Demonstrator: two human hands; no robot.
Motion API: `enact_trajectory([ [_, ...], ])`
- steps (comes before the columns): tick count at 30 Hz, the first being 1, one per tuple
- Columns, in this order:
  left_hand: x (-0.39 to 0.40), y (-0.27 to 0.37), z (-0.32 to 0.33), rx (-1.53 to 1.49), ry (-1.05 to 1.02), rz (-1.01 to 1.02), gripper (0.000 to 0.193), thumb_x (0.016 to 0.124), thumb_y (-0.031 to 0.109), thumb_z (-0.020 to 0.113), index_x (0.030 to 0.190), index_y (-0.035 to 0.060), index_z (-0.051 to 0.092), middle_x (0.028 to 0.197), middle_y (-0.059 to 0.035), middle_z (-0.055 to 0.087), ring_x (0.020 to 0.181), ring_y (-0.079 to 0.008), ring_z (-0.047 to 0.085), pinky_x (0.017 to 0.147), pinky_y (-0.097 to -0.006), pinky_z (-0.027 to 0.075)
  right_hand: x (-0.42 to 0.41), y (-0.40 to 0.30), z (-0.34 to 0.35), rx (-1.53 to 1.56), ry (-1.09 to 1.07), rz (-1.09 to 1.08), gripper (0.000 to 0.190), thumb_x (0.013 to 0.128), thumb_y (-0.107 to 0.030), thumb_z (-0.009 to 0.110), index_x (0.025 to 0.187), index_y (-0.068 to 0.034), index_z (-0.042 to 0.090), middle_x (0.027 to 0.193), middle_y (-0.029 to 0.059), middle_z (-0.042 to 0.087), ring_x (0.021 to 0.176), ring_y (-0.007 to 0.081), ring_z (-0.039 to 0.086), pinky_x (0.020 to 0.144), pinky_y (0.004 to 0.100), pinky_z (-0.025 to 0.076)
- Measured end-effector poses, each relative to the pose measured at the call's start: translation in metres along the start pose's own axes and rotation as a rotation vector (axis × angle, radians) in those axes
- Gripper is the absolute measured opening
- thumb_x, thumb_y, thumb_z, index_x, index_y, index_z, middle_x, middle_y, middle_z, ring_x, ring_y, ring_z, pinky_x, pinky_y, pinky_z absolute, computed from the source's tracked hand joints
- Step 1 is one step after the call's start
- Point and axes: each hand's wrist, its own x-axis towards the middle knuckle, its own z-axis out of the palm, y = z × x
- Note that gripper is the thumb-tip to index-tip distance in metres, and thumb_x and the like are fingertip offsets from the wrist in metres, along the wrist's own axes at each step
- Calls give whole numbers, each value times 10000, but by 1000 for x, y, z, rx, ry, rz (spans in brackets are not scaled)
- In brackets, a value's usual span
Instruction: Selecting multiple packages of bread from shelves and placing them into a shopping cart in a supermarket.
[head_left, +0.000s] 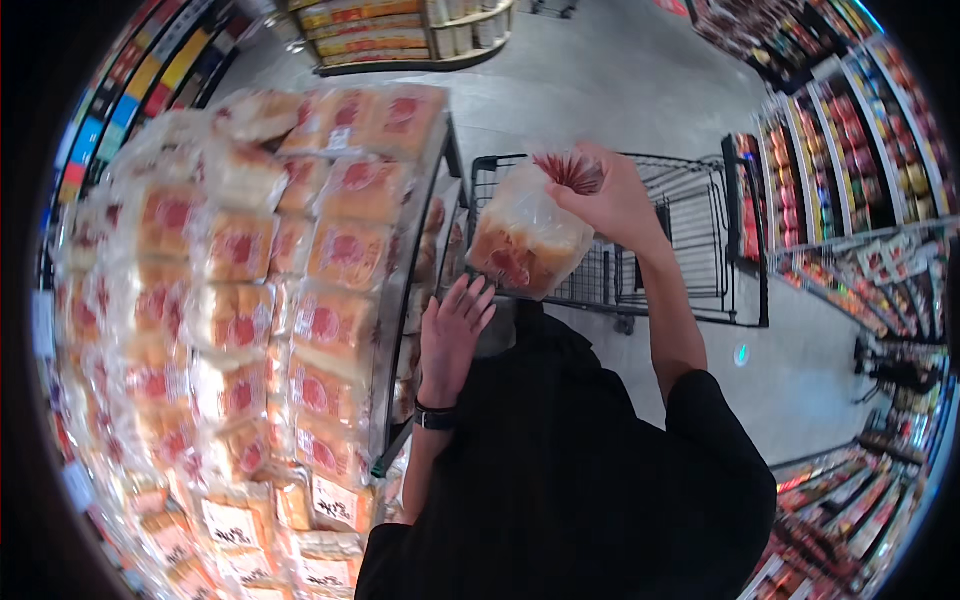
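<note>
My right hand (611, 199) grips the gathered top of a clear plastic bag of bread (529, 240). The bag bears a red print and hangs over the near left end of a black wire shopping cart (690, 225). Just below and left of it, my left hand (456, 330) holds nothing, its fingers apart. A dark band circles that wrist. Close to the left hand runs the metal edge of a display stand (397, 330), stacked with bagged bread loaves (341, 251) with round red marks.
Bread packs with white labels (232, 525) lie at the stand's near end. Ahead stands a rounded shelf unit (390, 37) with yellow packages. Shelves of packaged goods (847, 142) line the right side, across a grey floor (600, 90). More shelves curve along the far left.
</note>
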Motion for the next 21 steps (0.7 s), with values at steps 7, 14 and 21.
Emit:
enact_trajectory([
  [7, 44, -15, 10, 241, -46, -147, 570, 1094, 374, 388, 1490, -31, 447, 1535, -239, 479, 1443, -385, 440, 1225, -491, 317, -12, 135, -15, -213, 179, 154, 294, 797, -237, 815, 894, -18, 644, 771, 132, 710, 729, 276, 716, 715, 369, 547],
  [14, 62, -30, 10, 324, 93, -79, 469, 1094, 317, 414, 1388, -30, 525, 1433, -217, 567, 1362, -356, 527, 1182, -461, 378, 17, 261, 13, -198, 263, 289, 327, 802, -294, 801, 912, -16, 670, 829, 162, 724, 800, 325, 713, 778, 419, 544],
  [21, 60, -61, 22, 299, 325, -5, 418, 1081, 291, 454, 1328, -33, 547, 1345, -200, 625, 1306, -342, 578, 1171, -466, 398, 45, 426, 120, -334, 168, 496, 424, 749, -355, 827, 950, 3, 720, 898, 205, 744, 871, 353, 730, 823, 450, 556],
])
